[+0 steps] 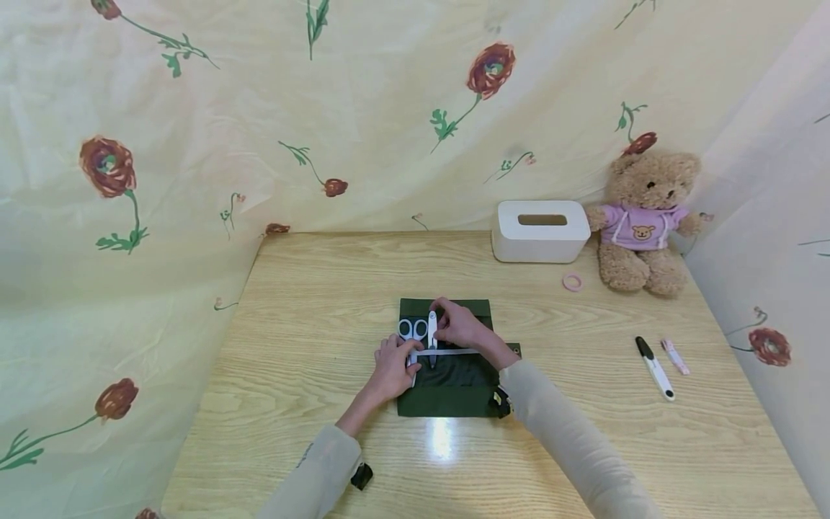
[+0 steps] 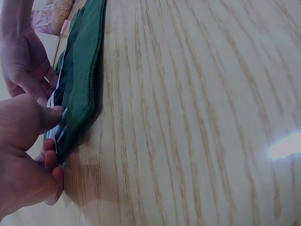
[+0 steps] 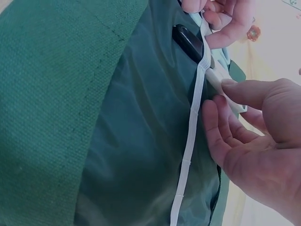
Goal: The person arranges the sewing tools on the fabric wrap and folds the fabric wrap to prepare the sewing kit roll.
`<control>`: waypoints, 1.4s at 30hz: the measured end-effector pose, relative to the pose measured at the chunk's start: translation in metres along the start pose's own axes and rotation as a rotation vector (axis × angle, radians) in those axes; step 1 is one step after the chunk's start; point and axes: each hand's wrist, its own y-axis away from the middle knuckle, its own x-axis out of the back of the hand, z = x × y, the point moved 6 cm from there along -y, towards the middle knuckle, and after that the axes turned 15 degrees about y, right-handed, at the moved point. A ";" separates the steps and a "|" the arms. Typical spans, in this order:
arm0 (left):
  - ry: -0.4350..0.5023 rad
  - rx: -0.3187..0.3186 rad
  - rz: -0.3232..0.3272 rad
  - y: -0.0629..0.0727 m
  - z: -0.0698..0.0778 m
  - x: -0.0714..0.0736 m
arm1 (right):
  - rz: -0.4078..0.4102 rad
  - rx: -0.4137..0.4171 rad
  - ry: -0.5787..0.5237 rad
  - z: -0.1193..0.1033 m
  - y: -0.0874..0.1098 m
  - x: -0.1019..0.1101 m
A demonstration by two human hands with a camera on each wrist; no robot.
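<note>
A dark green fabric tool case (image 1: 447,401) lies unfolded on the table, with a white elastic band (image 3: 190,136) across it. White-handled scissors (image 1: 413,330) sit at its left side, their lower part behind my left hand (image 1: 393,366). That hand's thumb and fingers pinch the elastic band beside the scissors. My right hand (image 1: 459,324) holds a slim white tool (image 1: 432,324) between thumb and fingers. The tool's black end (image 3: 187,42) passes under the band and shows on the other side; its exact kind is unclear.
On the right of the table lie a black-and-white pen-shaped item (image 1: 656,369) and a small pink item (image 1: 675,357). Farther back are a pink ring (image 1: 573,282), a white tissue box (image 1: 541,245) and a teddy bear (image 1: 648,223). Flowered cloth (image 1: 389,130) hangs behind.
</note>
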 end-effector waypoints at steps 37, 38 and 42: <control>0.003 -0.034 0.011 0.002 0.005 0.000 | -0.095 0.024 0.126 -0.010 0.007 -0.003; 0.003 -0.031 0.009 0.002 0.005 0.000 | -0.095 0.024 0.125 -0.010 0.008 -0.003; 0.007 -0.023 -0.002 0.003 0.004 0.000 | -0.098 0.026 0.126 -0.011 0.009 -0.002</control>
